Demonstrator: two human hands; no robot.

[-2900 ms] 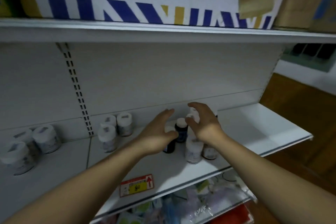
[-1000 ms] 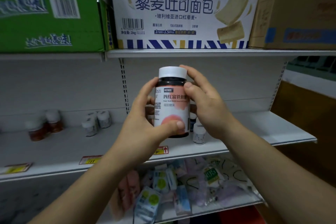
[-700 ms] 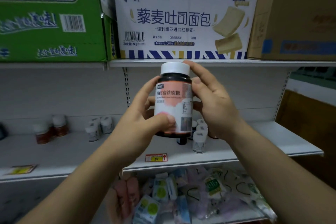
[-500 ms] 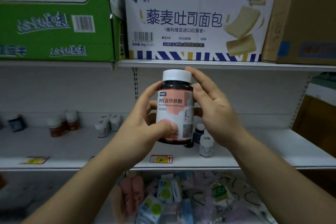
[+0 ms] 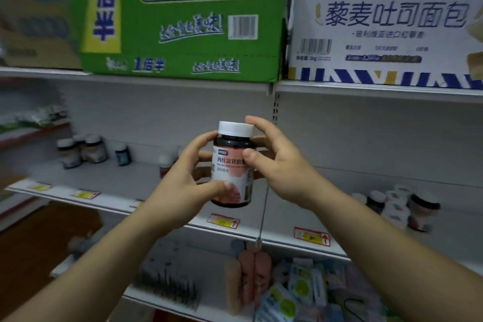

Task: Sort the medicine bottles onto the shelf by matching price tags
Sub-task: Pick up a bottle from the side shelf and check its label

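I hold a dark medicine bottle (image 5: 231, 165) with a white cap and a pink-and-white label upright in front of the white shelf (image 5: 125, 185). My left hand (image 5: 188, 178) grips its lower left side, thumb across the label. My right hand (image 5: 277, 165) grips the upper right side, fingers at the cap. A cluster of bottles (image 5: 397, 206) stands on the shelf at the right. Three bottles (image 5: 81, 149) and a small dark jar (image 5: 122, 155) stand at the left. Price tags (image 5: 223, 220) (image 5: 312, 236) (image 5: 85, 194) sit on the shelf's front edge.
A green carton (image 5: 183, 18) and a white bread carton (image 5: 386, 21) rest on the upper shelf. Below, a lower shelf holds packets (image 5: 295, 295) and a brush-like item (image 5: 167, 287). Another bottle (image 5: 164, 165) stands partly hidden behind my left hand.
Both hands lifted the bottle from the cluster on the shelf and hold it up. The view has since swung left, so the cluster now lies at the right and the left bottles show.
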